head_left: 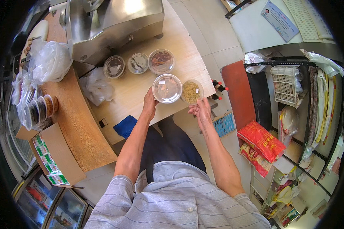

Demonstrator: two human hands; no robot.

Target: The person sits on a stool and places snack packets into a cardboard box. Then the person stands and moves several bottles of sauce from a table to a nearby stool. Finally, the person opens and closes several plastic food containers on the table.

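My left hand (150,102) is closed on the side of a clear round plastic tub (167,88) with a small white label on it. Its contents are hard to make out through the glare. Close by on the right, my right hand (201,109) grips the near rim of a smaller round tub (190,91) holding pale yellowish-green food, also labelled. The two tubs sit side by side at the table's near edge, nearly touching. Farther back on the table stand a tub of reddish-brown food (161,61), a small clear tub (138,63) and a dark-looking tub (114,67).
A steel machine (118,26) occupies the table's (191,42) far left. Plastic bags (97,87) and a blue cloth (125,126) lie left of me. An open carton (61,152) is at lower left. Red-capped bottles (220,87) stand beyond the right edge, near red bags (261,140).
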